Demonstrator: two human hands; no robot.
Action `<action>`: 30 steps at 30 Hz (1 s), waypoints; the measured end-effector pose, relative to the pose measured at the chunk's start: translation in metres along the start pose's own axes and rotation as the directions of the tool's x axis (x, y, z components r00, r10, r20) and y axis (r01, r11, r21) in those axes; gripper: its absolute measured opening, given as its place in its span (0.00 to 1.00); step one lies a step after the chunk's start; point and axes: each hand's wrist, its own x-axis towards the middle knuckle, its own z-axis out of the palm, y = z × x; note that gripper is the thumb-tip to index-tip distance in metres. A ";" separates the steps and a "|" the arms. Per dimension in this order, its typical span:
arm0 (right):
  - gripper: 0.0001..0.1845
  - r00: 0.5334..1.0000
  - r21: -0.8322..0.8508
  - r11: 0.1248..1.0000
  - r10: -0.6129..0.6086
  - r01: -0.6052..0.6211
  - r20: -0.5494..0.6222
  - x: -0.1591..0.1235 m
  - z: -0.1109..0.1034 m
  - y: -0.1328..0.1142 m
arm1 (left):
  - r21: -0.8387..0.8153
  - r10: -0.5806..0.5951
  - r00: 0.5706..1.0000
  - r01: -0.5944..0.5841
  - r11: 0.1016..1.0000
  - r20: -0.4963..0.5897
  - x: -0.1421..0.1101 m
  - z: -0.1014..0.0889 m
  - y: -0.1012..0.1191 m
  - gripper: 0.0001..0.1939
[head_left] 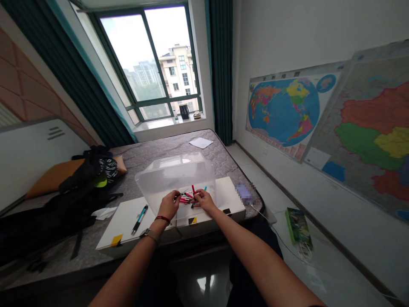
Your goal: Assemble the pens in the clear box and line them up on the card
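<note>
A clear plastic bin (172,177) lies on its side, its open mouth facing me. Both my hands are at that mouth, over a small heap of red, teal, black and silver pen parts (184,199). My left hand (169,204) has thumb and forefinger pinched together at a thin dark piece, too small to name surely. Between the fingertips of my right hand (204,200), a red pen part (193,188) sticks up. Left of the bin, a teal and black pen (139,220) lies on a white box (123,221).
Another white box (228,192) lies under the bin's right side. A phone (244,193) with a cable rests at the mattress (231,164) edge. Dark clothing and a bag (64,204) lie left. Paper (201,143) is behind the bin; a green box (298,228) stands on the floor.
</note>
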 end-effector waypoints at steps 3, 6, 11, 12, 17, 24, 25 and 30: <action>0.22 1.000 0.012 1.000 0.003 -0.003 -0.020 0.000 0.000 0.000 | -0.062 -0.108 0.994 0.109 0.992 0.023 0.003 0.006 -0.003 0.08; 0.21 0.999 0.023 0.999 0.025 -0.025 -0.026 0.001 0.000 0.001 | -0.068 -0.152 0.988 0.154 0.986 0.032 0.004 0.010 -0.006 0.09; 0.22 0.999 0.068 0.997 0.035 -0.033 -0.032 0.002 -0.002 0.003 | 0.043 -0.119 0.989 0.115 0.992 0.086 0.005 0.006 -0.006 0.09; 0.22 0.999 0.075 0.997 0.030 -0.028 -0.035 0.003 -0.002 0.003 | 0.102 -0.104 0.990 0.094 0.990 0.098 0.005 0.003 -0.005 0.10; 0.23 0.998 0.090 0.996 0.023 -0.018 -0.062 0.001 -0.003 0.000 | 0.436 -0.118 0.978 0.033 0.899 0.170 0.006 -0.012 0.007 0.14; 0.22 0.997 0.096 0.995 0.015 -0.008 -0.077 0.000 -0.002 -0.001 | 0.553 -0.089 0.974 -0.043 0.832 0.209 0.011 -0.022 0.020 0.17; 0.22 0.997 0.095 0.996 0.013 -0.006 -0.075 0.000 -0.003 -0.001 | 0.555 -0.083 0.974 -0.050 0.830 0.212 0.012 -0.023 0.021 0.17; 0.21 0.998 0.095 0.995 0.013 -0.007 -0.065 0.002 -0.003 0.002 | 0.557 -0.032 0.978 -0.092 0.825 0.208 0.014 -0.028 0.021 0.17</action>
